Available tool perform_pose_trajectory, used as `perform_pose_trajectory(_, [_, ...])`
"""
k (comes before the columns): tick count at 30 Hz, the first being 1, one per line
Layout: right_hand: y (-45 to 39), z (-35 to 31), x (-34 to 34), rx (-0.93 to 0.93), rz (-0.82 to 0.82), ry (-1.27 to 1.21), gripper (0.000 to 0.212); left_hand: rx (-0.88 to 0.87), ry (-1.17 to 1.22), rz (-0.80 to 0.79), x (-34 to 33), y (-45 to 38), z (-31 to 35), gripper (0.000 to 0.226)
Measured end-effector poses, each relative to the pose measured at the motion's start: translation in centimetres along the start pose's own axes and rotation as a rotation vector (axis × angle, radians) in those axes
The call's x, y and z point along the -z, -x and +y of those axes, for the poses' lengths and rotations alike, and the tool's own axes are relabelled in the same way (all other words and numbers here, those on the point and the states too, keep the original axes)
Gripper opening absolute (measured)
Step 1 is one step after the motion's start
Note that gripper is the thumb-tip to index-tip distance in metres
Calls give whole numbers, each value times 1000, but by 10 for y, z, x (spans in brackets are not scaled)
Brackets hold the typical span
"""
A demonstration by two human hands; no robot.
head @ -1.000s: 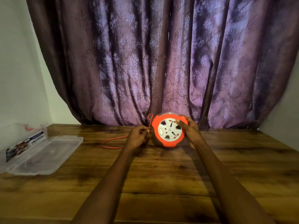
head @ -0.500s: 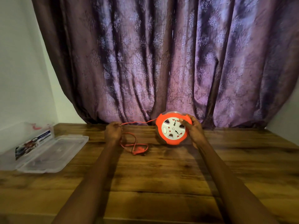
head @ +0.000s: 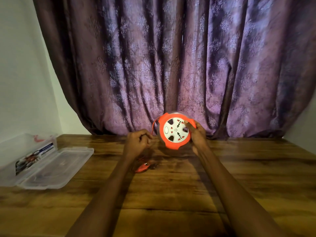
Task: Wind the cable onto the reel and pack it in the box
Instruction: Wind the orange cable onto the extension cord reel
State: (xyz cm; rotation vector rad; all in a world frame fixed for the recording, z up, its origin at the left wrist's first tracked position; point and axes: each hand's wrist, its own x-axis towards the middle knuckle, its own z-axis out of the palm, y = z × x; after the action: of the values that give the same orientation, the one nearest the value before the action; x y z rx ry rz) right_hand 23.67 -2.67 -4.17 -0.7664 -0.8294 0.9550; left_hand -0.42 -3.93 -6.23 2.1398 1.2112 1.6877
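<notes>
While the right hand [head: 198, 135] gripped the reel [head: 175, 131] by its right rim, thumb on the white socket face, the reel stood on edge at the far side of the table [head: 171, 194], just in front of the curtain [head: 171, 57].

Changes vs half a second earlier:
- Left hand [head: 139, 142] had moved in from well left of the reel to just beside its left edge.
- It was curled shut, pinching the cable [head: 154, 124]. The short run from the fingers up to the reel's top left was steep, not the long near-level span seen before.
- The loose loops left of the reel were gone. What remained was a small orange heap with the plug [head: 143, 167], near side of the reel and partly under the left forearm. Blurred, so I couldn't tell how much cable it held.
- Socket face had turned; the dark cutouts sat at different angles.
- Right hand's grip unchanged.

The box [head: 32, 151] sat well left of the reel at the table's left edge, clear plastic, its lid [head: 56, 168] hinged open flat toward the reel.

Labels: a printed sticker on the box wall, white and dark blue with a picture. Text too small and blurred to read. Markings on the socket face not legible either. No brand readable.
</notes>
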Motion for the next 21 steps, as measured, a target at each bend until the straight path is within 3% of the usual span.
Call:
perform_pose_trajectory(3, [1,-2,-6,-2,3,-9,32,260,35,-36,-17,0,2,29])
perform_pose_trajectory(6, [1,-4,-8,-7,5,-33,26,654,522,-25,-35,5,3,32])
perform_pose_trajectory(7, [1,-4,-9,-8,0,-38,25,697,639,-58,-39,6,3,33])
perform_pose_trajectory(11, [-2,-7,-15,-5,-12,-18,23,635,883,-131,-51,6,2,13])
perform_pose_trajectory(16, [-6,1,-12,0,-6,70,27,607,842,-112,-60,0,-6,5])
perform_pose_trajectory(19, [-12,8,-10,96,-42,259,31,647,823,-68,-68,3,-13,4])
perform_pose_trajectory(21, [-15,13,-5,281,-66,560,44,660,785,-45,-71,3,-16,1])
